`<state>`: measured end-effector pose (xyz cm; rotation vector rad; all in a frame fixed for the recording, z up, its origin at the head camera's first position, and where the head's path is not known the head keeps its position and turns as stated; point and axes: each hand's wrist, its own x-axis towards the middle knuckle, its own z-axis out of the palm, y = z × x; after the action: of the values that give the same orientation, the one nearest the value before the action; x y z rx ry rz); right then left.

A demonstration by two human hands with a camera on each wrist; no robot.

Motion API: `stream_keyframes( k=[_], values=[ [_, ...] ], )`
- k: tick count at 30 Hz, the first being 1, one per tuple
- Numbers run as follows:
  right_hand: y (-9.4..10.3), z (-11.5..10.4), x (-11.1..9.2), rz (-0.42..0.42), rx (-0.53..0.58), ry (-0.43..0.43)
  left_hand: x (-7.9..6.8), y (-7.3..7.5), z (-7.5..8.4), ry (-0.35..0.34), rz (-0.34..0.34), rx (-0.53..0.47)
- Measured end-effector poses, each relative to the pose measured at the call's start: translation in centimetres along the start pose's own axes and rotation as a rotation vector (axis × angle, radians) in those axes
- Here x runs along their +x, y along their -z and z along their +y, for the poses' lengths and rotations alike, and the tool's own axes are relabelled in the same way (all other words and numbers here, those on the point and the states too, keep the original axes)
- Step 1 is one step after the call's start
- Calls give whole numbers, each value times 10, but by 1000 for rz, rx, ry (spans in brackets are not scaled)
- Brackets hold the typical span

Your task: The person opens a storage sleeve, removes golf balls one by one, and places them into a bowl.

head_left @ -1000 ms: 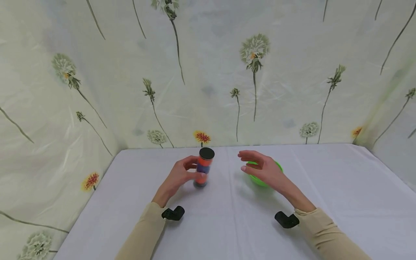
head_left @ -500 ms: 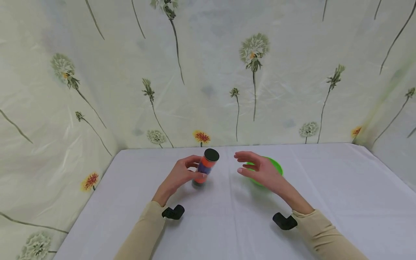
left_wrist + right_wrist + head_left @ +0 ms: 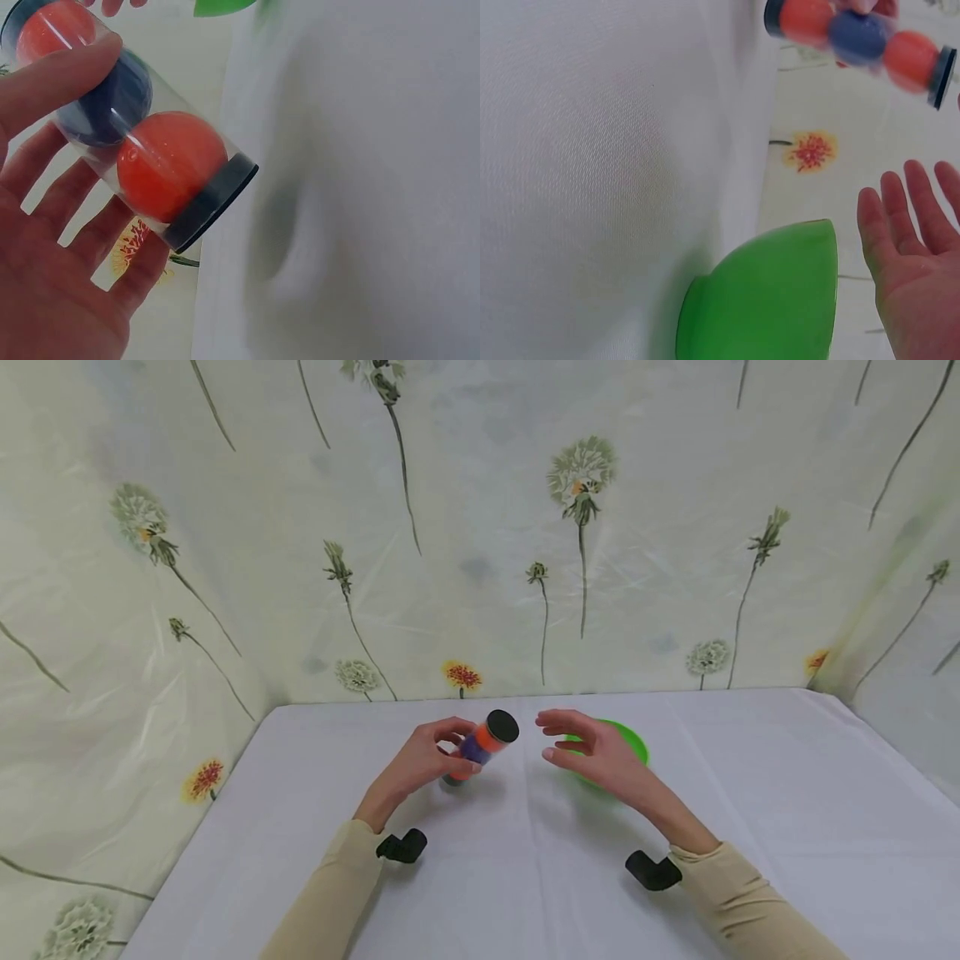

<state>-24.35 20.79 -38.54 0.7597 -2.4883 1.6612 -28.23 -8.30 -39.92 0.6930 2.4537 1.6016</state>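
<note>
Left hand (image 3: 417, 763) — clear tube (image 3: 478, 747) aslant between its thumb and fingers.

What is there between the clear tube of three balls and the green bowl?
In the head view, only the fingers of the right hand show between the tube and bowl, above the white tablecloth.

Clear black-capped tube (image 3: 477, 748) of orange and blue balls (image 3: 172, 163), tilted in left hand (image 3: 420, 762), green bowl (image 3: 769, 300) upright nearby

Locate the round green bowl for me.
In the head view, the round green bowl sits on the white cloth right of centre, partly hidden by the right hand; the right wrist view shows it bottom centre.
</note>
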Motion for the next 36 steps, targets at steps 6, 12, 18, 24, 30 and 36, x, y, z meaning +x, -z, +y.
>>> stream_keyframes(
  k=[6,12,18,24,30,36],
  values=[
    [-1,-1,0,0,7,-6,1,-4,3,-6,-20,75],
    [-4,-3,0,-1,12,-14,3,-6,5,15,-27,153],
    [-7,-4,0,1,-38,-26,4,-8,8,17,-46,204],
    [-11,-8,-1,18,-174,-25,3,-10,17,-3,-55,230],
    [-12,-12,-2,21,-224,20,6,-12,15,-9,-59,243],
    [-14,-13,-3,11,-261,43,4,-15,20,-10,-63,267]
  ],
)
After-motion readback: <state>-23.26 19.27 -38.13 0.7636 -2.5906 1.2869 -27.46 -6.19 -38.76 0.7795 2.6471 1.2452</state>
